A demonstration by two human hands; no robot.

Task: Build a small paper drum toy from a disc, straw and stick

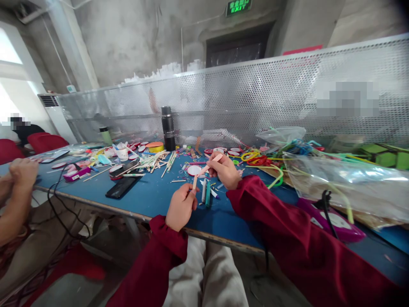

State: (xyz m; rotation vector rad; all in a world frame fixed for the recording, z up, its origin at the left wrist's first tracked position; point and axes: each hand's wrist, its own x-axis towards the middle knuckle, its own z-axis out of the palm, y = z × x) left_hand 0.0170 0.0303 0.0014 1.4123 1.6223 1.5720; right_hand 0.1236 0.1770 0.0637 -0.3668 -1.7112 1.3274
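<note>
My left hand (180,205) is closed in a pinch on the lower end of a wooden craft stick (195,181), just above the blue table (150,197). My right hand (226,170) is closed round a second, pinkish stick (211,163) that slants up to the left, its lower end near the first stick. Both sleeves are dark red. Several marker pens (206,192) lie on the table between my hands. A small white disc with a red rim (194,170) lies just beyond them.
A black flask (168,128) stands at the back before a perforated metal screen (255,98). Loose sticks (153,163), a black phone (123,186), coloured straws (255,160) and plastic bags (345,183) litter the table. Another person's arm (15,192) rests at the left edge.
</note>
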